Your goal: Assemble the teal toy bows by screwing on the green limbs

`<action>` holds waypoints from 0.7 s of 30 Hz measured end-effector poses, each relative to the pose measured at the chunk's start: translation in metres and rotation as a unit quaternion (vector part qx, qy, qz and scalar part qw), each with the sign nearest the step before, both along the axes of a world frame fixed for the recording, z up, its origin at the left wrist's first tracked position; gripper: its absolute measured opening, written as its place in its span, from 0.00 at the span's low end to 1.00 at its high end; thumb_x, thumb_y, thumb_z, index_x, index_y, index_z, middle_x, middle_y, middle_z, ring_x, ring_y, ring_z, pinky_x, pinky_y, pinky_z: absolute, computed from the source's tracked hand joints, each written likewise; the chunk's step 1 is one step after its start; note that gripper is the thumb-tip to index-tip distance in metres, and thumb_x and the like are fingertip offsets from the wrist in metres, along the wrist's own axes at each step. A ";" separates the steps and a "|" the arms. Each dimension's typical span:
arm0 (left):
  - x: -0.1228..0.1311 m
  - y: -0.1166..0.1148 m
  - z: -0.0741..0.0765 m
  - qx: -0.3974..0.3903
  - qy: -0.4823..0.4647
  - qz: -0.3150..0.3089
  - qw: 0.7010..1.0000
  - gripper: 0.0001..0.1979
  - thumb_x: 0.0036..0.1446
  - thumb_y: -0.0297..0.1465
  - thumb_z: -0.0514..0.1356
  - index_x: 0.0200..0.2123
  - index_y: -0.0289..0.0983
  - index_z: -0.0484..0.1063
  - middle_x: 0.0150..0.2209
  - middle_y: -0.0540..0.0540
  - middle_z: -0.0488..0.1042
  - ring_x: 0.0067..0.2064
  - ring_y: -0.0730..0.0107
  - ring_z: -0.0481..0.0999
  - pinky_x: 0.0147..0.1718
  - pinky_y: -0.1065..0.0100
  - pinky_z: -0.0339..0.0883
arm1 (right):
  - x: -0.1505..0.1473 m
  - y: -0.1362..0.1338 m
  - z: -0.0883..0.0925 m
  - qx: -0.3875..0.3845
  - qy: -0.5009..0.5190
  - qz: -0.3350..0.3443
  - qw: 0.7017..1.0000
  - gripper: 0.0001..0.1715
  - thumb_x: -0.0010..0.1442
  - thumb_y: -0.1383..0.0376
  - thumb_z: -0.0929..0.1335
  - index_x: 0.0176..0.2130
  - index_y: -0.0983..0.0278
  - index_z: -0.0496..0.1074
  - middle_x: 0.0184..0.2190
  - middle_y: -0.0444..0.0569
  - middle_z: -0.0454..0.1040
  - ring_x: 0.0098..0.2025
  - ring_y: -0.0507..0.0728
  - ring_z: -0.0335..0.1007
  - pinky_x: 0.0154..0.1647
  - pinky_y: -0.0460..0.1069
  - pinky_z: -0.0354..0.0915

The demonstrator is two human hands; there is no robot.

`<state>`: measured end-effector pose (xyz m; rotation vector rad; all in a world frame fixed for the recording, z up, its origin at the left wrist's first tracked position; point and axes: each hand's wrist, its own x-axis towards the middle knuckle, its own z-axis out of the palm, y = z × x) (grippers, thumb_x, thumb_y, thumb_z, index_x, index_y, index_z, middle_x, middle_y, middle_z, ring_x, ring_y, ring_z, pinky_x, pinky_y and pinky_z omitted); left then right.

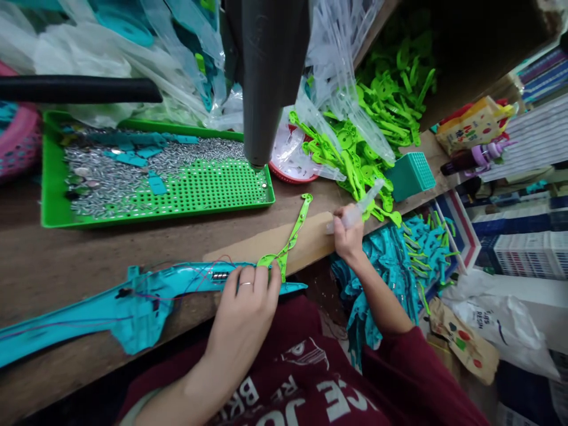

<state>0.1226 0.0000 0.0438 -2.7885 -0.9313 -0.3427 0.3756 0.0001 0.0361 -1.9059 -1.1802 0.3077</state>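
A long blue plastic shell half, with thin red wires and a small metal coil lying in it, rests along the table's front edge. My left hand is closed over its right end, fingertips on the inner side. Touching those fingertips is a bright green curved plastic piece, its narrow arm reaching out over the table. My right hand is closed in a fist around a translucent plastic piece, which sticks out on both sides. A flat strip of brown cardboard lies beneath, between my hands.
A green perforated tray holds many small screws and blue bits. Above it hangs a grey machine column with a black handle. Green parts heap at right by a teal box; blue shells pile below.
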 end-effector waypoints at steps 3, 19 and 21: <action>0.000 -0.001 0.000 0.000 0.005 -0.002 1.000 0.22 0.58 0.17 0.49 0.49 0.29 0.78 0.30 0.40 0.70 0.34 0.56 0.72 0.37 0.57 0.72 | -0.009 -0.011 0.007 -0.067 0.180 0.000 0.981 0.21 0.61 0.47 0.63 0.40 0.61 0.66 0.25 0.42 0.68 0.23 0.51 0.65 0.22 0.47 0.62; -0.019 0.000 -0.023 0.039 -0.124 -0.054 0.990 0.14 0.61 0.18 0.57 0.49 0.22 0.74 0.35 0.37 0.77 0.40 0.57 0.78 0.47 0.56 0.73 | -0.041 -0.001 -0.002 -0.264 0.528 0.216 0.778 0.29 0.52 0.47 0.74 0.37 0.62 0.60 0.21 0.41 0.78 0.13 0.48 0.68 0.10 0.39 0.58; -0.021 0.002 -0.025 0.027 -0.140 -0.064 0.988 0.12 0.62 0.20 0.57 0.48 0.22 0.74 0.36 0.36 0.78 0.41 0.56 0.78 0.48 0.56 0.73 | -0.044 -0.003 -0.001 -0.270 0.508 0.217 0.789 0.30 0.53 0.47 0.74 0.39 0.61 0.58 0.22 0.40 0.78 0.14 0.49 0.69 0.10 0.40 0.59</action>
